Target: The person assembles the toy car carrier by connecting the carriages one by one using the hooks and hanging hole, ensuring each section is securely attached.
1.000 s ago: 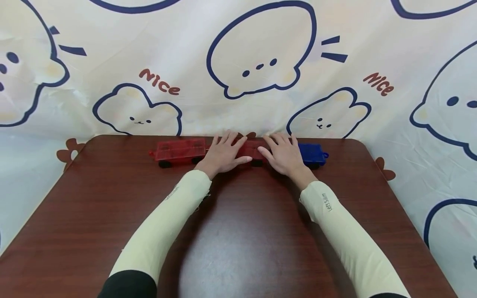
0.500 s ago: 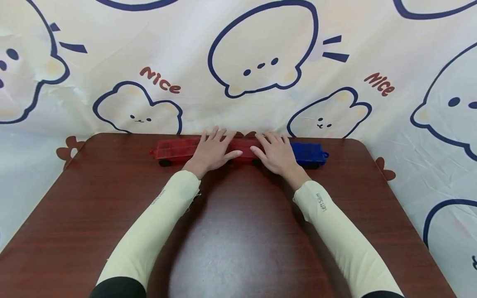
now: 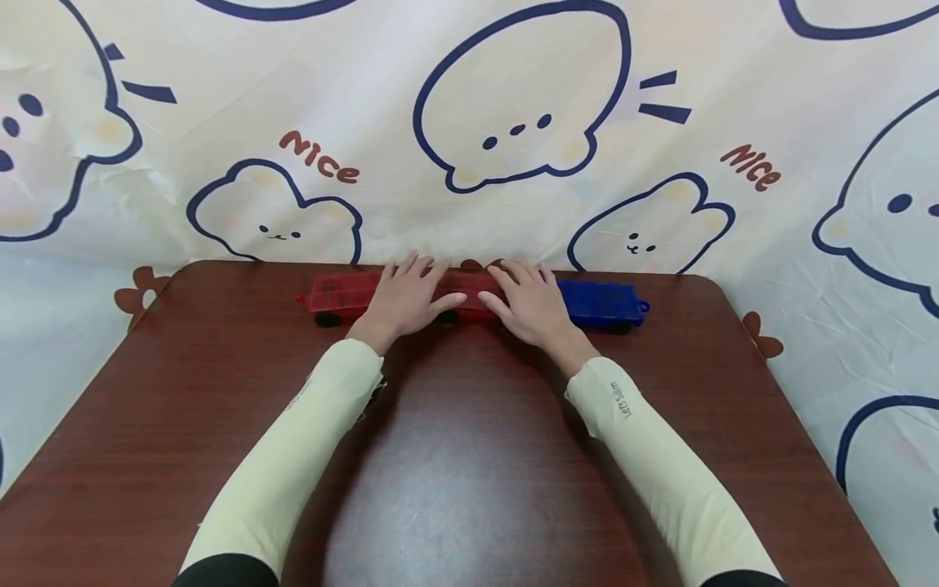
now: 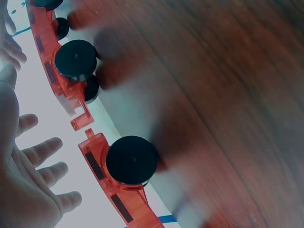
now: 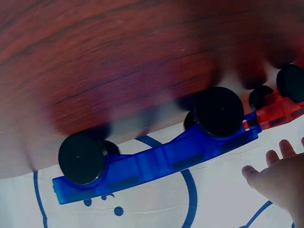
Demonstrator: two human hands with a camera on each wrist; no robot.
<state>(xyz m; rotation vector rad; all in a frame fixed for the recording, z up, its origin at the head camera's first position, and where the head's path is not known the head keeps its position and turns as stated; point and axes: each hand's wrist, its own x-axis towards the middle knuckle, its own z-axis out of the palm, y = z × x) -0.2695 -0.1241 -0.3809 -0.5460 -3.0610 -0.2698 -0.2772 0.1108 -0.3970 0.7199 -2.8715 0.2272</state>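
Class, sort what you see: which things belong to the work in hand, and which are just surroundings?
Work in hand:
leftmost flat red translucent plastic wagon
middle flat red translucent plastic wagon
rightmost flat blue translucent plastic wagon
left hand
right hand

Surroundings:
brown wood-grained table
white cartoon-printed cloth backdrop
cream fabric sleeves

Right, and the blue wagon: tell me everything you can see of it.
The blue wagon looks like translucent plastic: a long, low body on two pairs of black wheels, with a small loop at its free end. It stands upright near the far edge of the table; its other end meets a red wagon. Whether the right hand touches it, I cannot tell.
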